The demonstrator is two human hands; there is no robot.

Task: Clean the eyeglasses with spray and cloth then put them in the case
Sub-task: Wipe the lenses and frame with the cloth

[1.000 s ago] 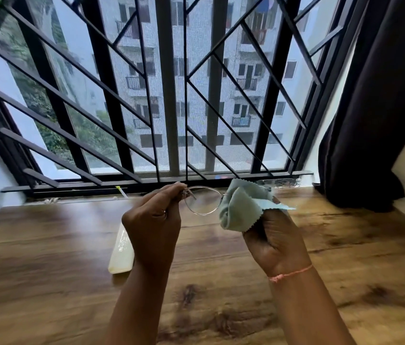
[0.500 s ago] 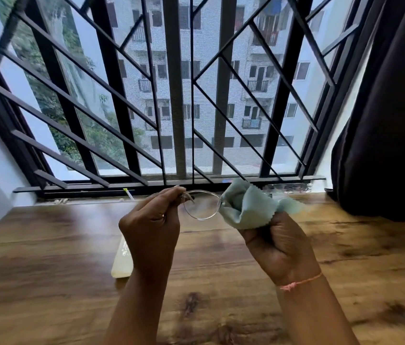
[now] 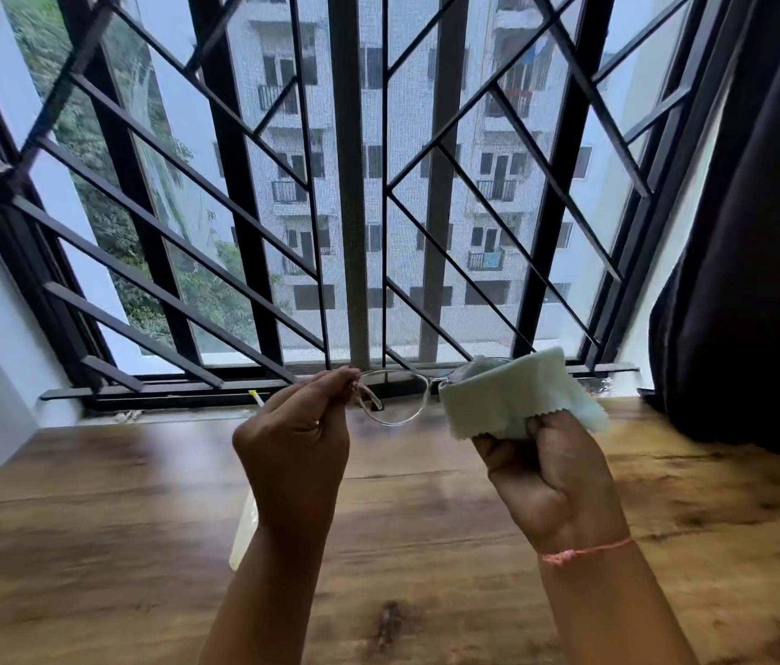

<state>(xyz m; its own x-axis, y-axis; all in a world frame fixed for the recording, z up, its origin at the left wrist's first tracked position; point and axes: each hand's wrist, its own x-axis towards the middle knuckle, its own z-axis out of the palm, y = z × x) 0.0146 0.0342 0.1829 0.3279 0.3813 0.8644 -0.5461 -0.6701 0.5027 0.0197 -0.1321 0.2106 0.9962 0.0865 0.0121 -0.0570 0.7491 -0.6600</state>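
Observation:
I hold thin-rimmed clear eyeglasses [image 3: 395,398] up in front of the window, above the wooden table. My left hand [image 3: 294,441] pinches the frame at its left end. My right hand [image 3: 551,477] grips a pale green cloth [image 3: 515,400] that is wrapped over the right lens, which is hidden by it. A pale, translucent spray bottle [image 3: 242,535] lies on the table behind my left forearm, mostly covered by it. No case is in view.
The wooden table [image 3: 91,544] runs up to a window sill [image 3: 177,391] with black metal bars. A dark curtain [image 3: 752,280] hangs at the right, reaching the table's far right corner. A white wall borders the left side.
The view has tilted upward, showing more window. Both hands stay on the glasses; the cloth has shifted and spread over the right lens, and the hands sit slightly further apart.

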